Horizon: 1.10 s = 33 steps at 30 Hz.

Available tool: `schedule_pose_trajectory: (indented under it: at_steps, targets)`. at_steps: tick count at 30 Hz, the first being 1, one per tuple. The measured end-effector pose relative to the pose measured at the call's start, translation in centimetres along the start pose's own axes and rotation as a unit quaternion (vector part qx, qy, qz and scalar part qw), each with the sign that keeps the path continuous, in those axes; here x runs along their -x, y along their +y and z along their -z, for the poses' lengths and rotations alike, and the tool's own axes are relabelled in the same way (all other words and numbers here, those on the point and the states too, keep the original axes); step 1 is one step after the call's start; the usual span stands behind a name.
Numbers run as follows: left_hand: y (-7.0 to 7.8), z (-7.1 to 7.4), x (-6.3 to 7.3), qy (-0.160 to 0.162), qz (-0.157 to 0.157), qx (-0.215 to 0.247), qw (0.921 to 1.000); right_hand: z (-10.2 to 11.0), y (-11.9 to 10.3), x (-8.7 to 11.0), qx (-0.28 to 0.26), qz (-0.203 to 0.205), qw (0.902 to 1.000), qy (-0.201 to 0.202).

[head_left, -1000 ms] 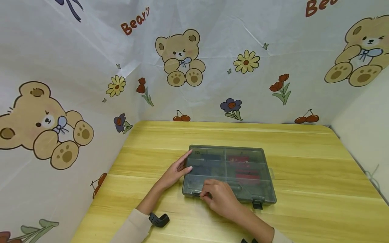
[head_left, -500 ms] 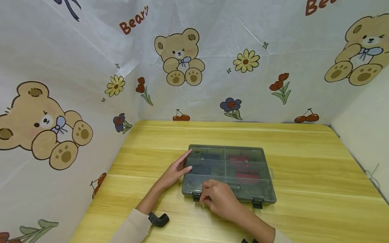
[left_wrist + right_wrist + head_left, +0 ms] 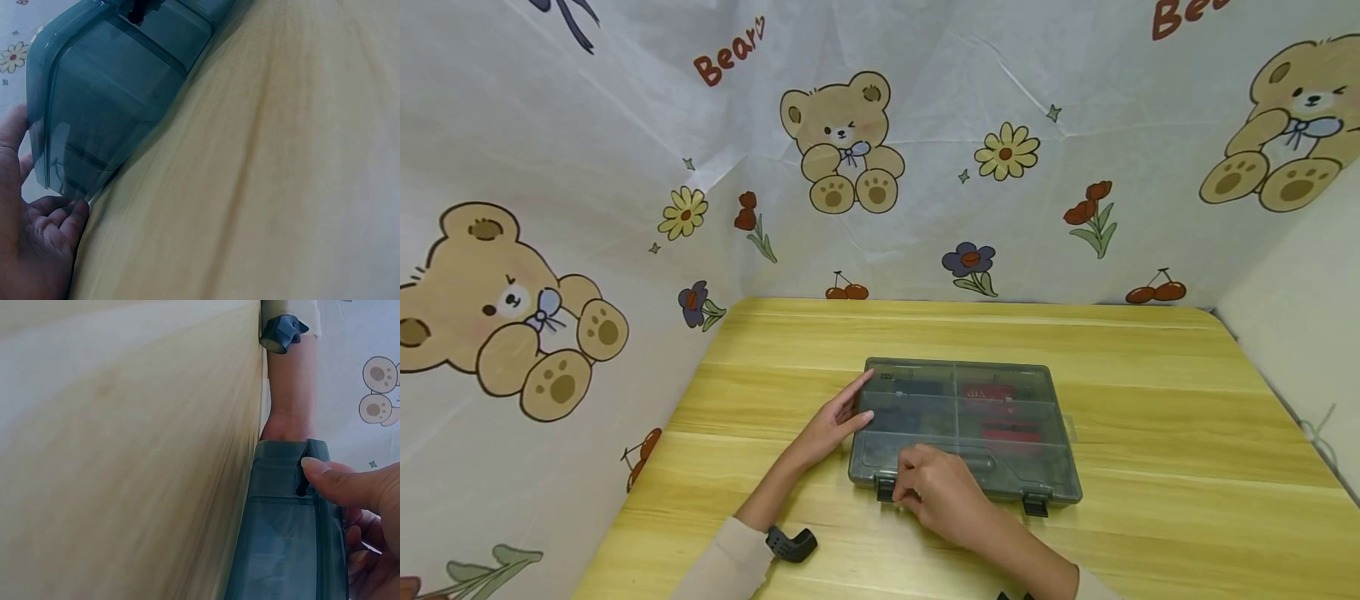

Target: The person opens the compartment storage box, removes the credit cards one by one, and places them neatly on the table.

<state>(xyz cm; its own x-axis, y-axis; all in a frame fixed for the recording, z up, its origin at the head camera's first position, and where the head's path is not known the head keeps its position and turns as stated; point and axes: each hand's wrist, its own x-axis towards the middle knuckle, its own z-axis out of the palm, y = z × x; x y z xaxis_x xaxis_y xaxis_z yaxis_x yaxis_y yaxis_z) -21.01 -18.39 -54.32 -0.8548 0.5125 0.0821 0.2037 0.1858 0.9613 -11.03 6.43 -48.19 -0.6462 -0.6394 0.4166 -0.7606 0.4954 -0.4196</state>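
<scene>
A translucent dark grey compartment box (image 3: 917, 471) lies on the wooden table, its lid down. Through the lid show red items (image 3: 1011, 435), one lettered VIP, and dark ones at left. My left hand (image 3: 829, 429) holds the box's left edge, thumb on the lid; in the left wrist view, fingers (image 3: 75, 219) curl against the lower side wall. My right hand (image 3: 942, 492) is at the front edge, curled fingers at the black left latch (image 3: 885, 488). In the right wrist view its thumb (image 3: 319, 467) presses on that latch. The right latch (image 3: 1035, 505) sticks out, unfastened.
The pale wood table (image 3: 1165, 433) extends around the box. A white cloth (image 3: 925, 50) printed with bears and flowers hangs behind and at left. A black wrist device (image 3: 792, 543) sits on the left wrist by a beige sleeve (image 3: 730, 558).
The left latch has swung outward and down from the box's front edge at my right fingers. My left hand and the box have stayed in place.
</scene>
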Motion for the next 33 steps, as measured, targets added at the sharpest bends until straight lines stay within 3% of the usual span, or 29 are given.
schedule_pose_trajectory:
  at_steps: [10, 14, 18, 23, 29, 33]
  targets:
    - [0.2, 0.1, -0.2, 0.005, -0.008, -0.005, 0.9999, 0.8, 0.0, -0.2, 0.000, 0.011, 0.9997, -0.020]
    - [0.2, 0.0, -0.2, 0.001, -0.008, -0.003, 1.0000, 1.5, 0.1, -0.1, -0.035, -0.008, 0.9981, -0.050]
    - [0.2, 0.0, 0.2, -0.004, -0.001, -0.007, 1.0000, 2.3, 0.4, 0.3, -0.111, -0.029, 0.9913, -0.064]
    - [0.4, 0.3, 0.8, -0.002, 0.015, -0.018, 0.9997, 4.3, 1.2, 1.2, -0.155, -0.030, 0.9872, -0.026]
    - [0.8, 0.2, 1.6, -0.010, 0.029, -0.023, 0.9993, 7.3, 2.8, 3.4, -0.119, -0.042, 0.9903, 0.059]
    - [1.3, -0.3, 2.2, -0.017, 0.037, -0.029, 0.9987, 9.0, 3.9, 5.3, -0.065, -0.084, 0.9897, 0.096]
